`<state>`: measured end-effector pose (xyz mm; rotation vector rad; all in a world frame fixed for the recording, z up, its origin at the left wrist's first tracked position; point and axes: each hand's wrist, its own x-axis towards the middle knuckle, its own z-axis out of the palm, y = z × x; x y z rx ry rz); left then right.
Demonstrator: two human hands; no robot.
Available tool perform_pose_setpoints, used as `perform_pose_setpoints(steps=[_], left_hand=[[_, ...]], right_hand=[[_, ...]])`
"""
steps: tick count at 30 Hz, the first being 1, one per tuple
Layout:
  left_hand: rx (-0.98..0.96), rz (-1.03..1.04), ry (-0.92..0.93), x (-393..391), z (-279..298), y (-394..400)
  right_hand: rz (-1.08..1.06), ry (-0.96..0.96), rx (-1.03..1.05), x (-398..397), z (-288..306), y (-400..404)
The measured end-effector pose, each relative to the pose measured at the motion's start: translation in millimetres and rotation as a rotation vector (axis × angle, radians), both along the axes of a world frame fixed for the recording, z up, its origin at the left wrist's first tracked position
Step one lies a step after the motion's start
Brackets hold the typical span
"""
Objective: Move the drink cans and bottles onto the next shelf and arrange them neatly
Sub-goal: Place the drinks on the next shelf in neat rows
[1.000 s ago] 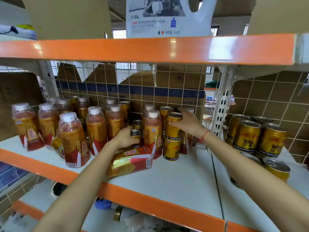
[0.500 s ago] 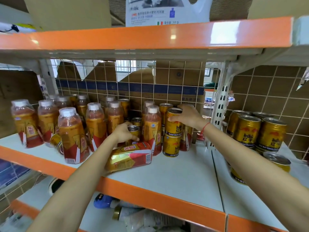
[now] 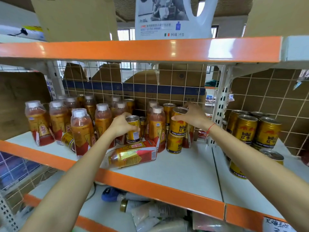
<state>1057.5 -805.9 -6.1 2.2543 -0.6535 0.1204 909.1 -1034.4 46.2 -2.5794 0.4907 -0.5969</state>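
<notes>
While my left hand [image 3: 120,126] wraps its fingers round a small gold drink can with a silver top [image 3: 133,129], holding it upright just above the white shelf board with the orange front edge [image 3: 150,186], my right hand [image 3: 192,117] closes thumb and fingers on the rim of another gold can [image 3: 178,122] — this one stacked on top of a second gold can [image 3: 174,144] that stands on the board. Right in front of the can in my left hand lies a toppled plastic bottle with a gold and red label [image 3: 133,154], on its side with its base pointing right. Between my two hands stands an upright bottle of reddish drink with a white cap [image 3: 156,127], touching the stacked pair. To the left, more of these white-capped bottles [image 3: 80,131] crowd the shelf, and a gold can [image 3: 68,141] seems to lie tipped among them, though it is half hidden. Past the white perforated upright [image 3: 220,104], on the neighbouring shelf to the right [image 3: 247,190], a cluster of upright gold cans [image 3: 257,128] stands against the wire grid — two more gold cans [image 3: 270,158] sit nearer the front, partly behind my right forearm. On the shelf above rests a white plastic jug with a printed label [image 3: 170,17].
</notes>
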Motion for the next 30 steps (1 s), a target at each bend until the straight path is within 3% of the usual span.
perform_pose_setpoints(steps=[6, 19, 30], left_hand=[[0.001, -0.101, 0.055, -9, 19, 12], [0.168, -0.577, 0.148, -84, 41, -31], [0.237, -0.679, 0.003, -175, 42, -115]], right_hand=[[-0.016, -0.005, 0.035, -11, 2, 9], [-0.091, 0.029, 0.085, -79, 11, -17], [-0.127, -0.032, 0.093, -192, 21, -84]])
